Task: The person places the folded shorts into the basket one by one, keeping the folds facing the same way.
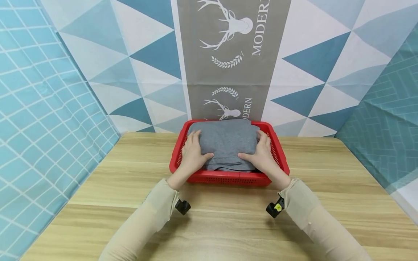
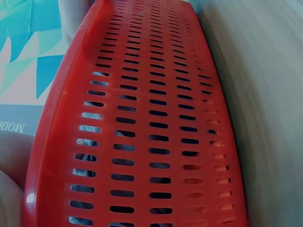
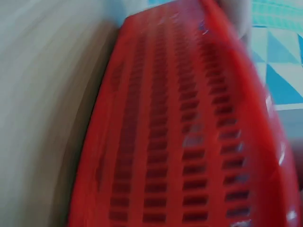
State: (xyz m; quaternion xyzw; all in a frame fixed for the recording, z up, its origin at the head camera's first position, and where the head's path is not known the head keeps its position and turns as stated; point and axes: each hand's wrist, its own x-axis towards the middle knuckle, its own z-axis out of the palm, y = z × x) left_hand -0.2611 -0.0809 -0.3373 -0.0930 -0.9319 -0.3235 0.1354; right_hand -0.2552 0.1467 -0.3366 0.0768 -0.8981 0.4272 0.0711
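Observation:
A folded grey cloth, with several layers showing along its front edge, lies in a red plastic basket. My left hand rests on the cloth's left side, fingers spread and thumb stretched over its top near the front. On the right side my right hand touches it in the same way, thumb pointing inward. Both wrist views look at the basket's slotted outer wall, with bits of grey cloth showing through its slots. The undersides of the fingers are hidden.
The basket stands on a wood-grain table, close to a patterned backdrop at the back. Blue tiled sheeting rises on the left and teal sheeting on the right. Small black devices sit at both wrists.

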